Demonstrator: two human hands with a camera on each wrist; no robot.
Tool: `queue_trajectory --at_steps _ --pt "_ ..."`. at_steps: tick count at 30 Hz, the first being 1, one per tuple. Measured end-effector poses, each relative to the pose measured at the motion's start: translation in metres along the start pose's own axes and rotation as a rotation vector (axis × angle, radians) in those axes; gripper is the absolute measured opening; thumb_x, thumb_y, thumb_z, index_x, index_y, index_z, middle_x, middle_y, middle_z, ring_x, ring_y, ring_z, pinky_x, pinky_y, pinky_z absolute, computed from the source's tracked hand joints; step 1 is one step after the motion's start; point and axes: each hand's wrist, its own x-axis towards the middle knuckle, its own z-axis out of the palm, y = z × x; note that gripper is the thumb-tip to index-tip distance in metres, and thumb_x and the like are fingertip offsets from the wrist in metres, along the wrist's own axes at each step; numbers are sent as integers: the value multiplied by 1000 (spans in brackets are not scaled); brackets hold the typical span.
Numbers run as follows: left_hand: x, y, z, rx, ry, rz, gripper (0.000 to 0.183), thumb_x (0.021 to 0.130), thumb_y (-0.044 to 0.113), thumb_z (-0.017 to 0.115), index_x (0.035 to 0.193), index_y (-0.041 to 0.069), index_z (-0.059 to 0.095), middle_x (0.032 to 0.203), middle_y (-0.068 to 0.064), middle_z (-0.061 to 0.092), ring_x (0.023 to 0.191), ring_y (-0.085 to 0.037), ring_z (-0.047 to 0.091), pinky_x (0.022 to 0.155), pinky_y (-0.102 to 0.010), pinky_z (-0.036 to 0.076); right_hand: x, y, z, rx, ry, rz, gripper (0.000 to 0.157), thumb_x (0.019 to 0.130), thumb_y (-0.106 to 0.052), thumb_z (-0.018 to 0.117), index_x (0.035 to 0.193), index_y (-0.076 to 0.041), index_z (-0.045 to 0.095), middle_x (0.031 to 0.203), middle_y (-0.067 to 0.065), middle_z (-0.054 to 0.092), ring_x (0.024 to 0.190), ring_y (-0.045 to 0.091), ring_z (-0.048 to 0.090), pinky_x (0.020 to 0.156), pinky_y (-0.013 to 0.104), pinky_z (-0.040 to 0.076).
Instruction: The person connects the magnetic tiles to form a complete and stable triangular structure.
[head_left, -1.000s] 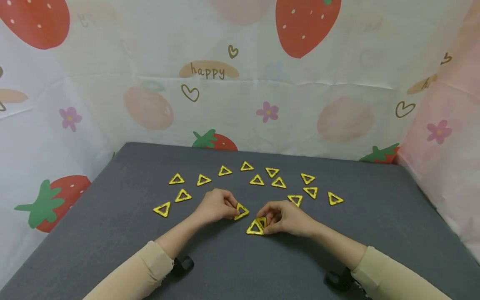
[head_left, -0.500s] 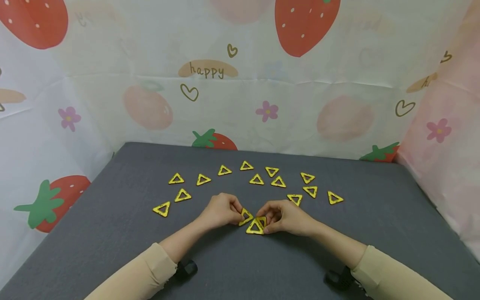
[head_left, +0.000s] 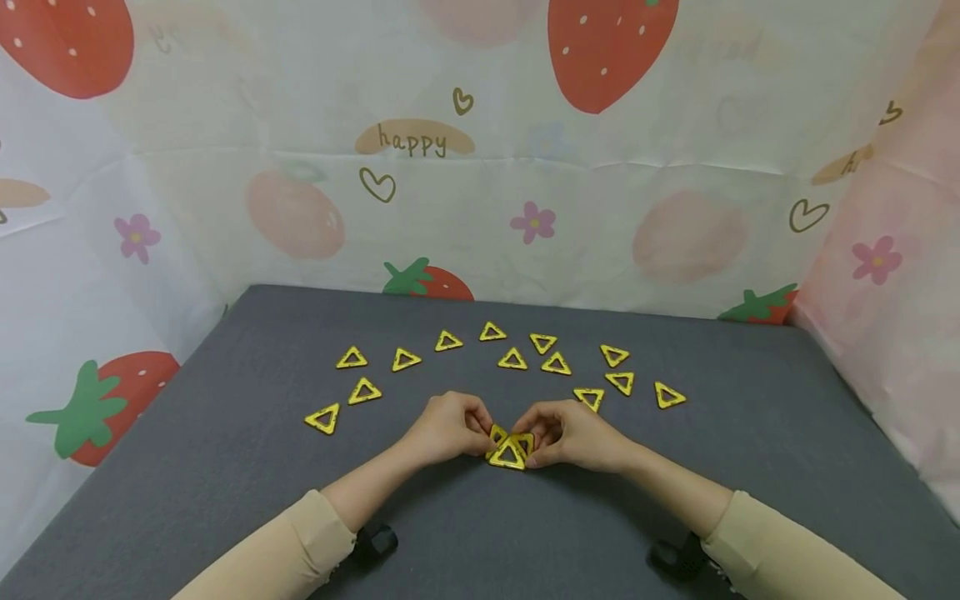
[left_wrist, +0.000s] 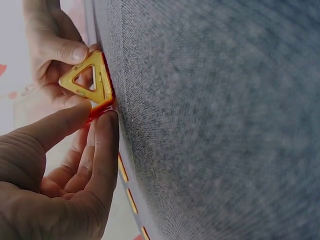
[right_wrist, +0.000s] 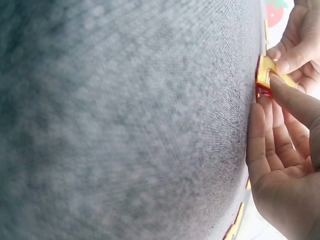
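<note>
Three yellow triangle magnetic tiles stand joined between my hands near the middle of the table. The front triangle tile (head_left: 497,457) leans upright, facing me. My left hand (head_left: 448,427) pinches the left triangle tile (head_left: 497,433) between thumb and fingers, its edge right at the front tile. On the other side, my right hand (head_left: 577,435) pinches the right triangle tile (head_left: 529,441), which stands behind the front one. The left wrist view shows the front tile's face (left_wrist: 104,82) with a thumb at each side. Fingers partly cover both side tiles.
Behind the hands, several loose yellow triangle tiles lie flat in a wide arc, from a left tile (head_left: 323,418) to a right tile (head_left: 669,395). The dark grey table (head_left: 480,542) meets a printed curtain (head_left: 450,225) at its far edge.
My left hand has moved right and slightly toward me, bringing its triangle tile against the front tile. My right hand has stayed in place, holding its tile.
</note>
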Motion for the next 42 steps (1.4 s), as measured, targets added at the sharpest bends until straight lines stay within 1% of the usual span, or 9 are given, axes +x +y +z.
queue_trajectory --at_steps 6,13,21,27,32,42 --pt "0 0 1 1 -16 20 13 76 9 82 84 5 73 74 -8 74 58 -6 65 55 -23 53 0 -1 0 -7 5 7 35 83 -11 79 116 -8 68 89 13 70 75 10 67 71 26 58" --pt "0 1 2 49 -39 40 12 77 12 83 82 8 73 75 -6 74 59 -5 63 56 -22 51 0 -2 0 -29 11 37 35 82 -11 79 115 -13 68 88 7 70 76 10 67 72 25 58" --pt "-1 1 4 43 -64 68 11 78 13 83 83 8 74 77 -7 75 59 -5 62 56 -23 51 1 -3 1 -46 20 4 35 81 -12 81 114 -10 68 89 11 69 75 9 65 70 25 57" --pt "-1 2 5 60 -65 80 11 78 11 83 83 9 74 81 -6 76 62 -4 62 56 -22 51 1 -5 2 -47 23 26 35 80 -11 81 114 -14 69 92 10 70 76 10 67 66 27 57" --pt "-1 4 7 80 -61 80 10 77 11 83 83 10 74 81 -6 76 62 -4 62 55 -21 50 1 -7 3 -49 24 34 35 80 -10 81 113 -16 69 95 8 71 79 11 69 68 27 58" --pt "-1 5 8 80 -72 68 10 78 12 83 83 10 75 80 -6 76 60 -5 62 54 -23 51 1 -7 4 -53 18 38 36 80 -14 81 114 -18 69 100 6 72 81 12 70 71 27 58"
